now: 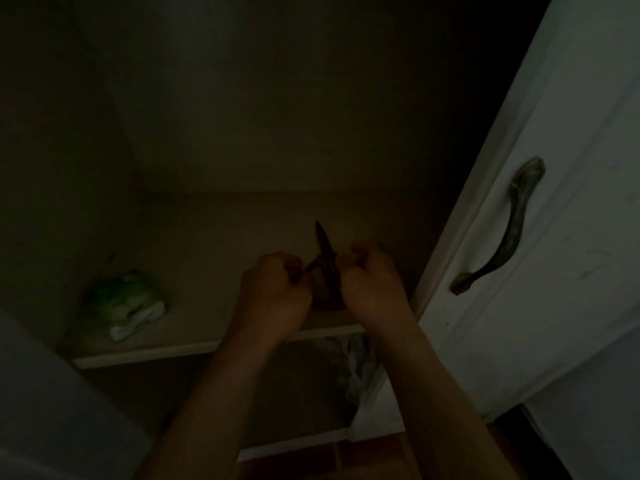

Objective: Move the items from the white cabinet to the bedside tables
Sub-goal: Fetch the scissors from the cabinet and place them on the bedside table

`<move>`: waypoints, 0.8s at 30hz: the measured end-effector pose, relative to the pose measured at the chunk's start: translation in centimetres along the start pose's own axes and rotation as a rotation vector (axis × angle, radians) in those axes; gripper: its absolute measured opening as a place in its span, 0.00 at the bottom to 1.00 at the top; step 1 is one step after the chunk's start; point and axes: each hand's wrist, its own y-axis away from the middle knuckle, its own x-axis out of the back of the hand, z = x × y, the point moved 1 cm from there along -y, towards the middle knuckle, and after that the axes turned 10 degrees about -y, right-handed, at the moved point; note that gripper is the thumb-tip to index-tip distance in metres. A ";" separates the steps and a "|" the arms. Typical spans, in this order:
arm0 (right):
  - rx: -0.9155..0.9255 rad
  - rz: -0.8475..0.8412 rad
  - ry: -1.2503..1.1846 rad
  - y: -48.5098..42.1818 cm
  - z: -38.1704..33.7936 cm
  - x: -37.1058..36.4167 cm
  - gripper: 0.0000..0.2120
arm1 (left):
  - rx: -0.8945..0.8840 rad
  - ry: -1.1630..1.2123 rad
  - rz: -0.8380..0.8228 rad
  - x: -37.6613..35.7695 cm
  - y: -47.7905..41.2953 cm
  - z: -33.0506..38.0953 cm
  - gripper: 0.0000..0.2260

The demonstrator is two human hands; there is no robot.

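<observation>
In the dim interior of the white cabinet, both bare hands meet at centre frame over a small dark pointed object (325, 268), perhaps scissors or a folded tool, though the gloom makes its kind impossible to settle. It stands on the pale upper shelf (214, 237) near the front edge, its sharp tip pointing up and away toward the back wall. The left hand (273, 292) is curled into a loose fist at the object's left side, fingers drawn together around what looks like a loop or handle; the right hand (370, 289) is likewise curled with fingers together against its right side. Whether both truly clamp it or merely touch it cannot be told in this light. A soft green-and-white plastic packet (128, 303), seemingly tissues or wipes, lies well apart at lower left on the same shelf, untouched. The white cabinet door (554, 237) with its curved dark metal handle (502, 230) stands open at right, and something pale and crumpled (356, 362) shows on the level below. The step in hand appears to be the pick-up of the dark object. Next it likely needs a firm hold clear of the point, a lift out past the shelf edge, then carrying to a bedside table; the packet remains to be fetched.
</observation>
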 end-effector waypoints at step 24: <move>0.277 0.082 -0.112 2.8 0.8 0.1 0.15 | 0.009 0.494 0.289 3.1 4.0 -2.2 0.17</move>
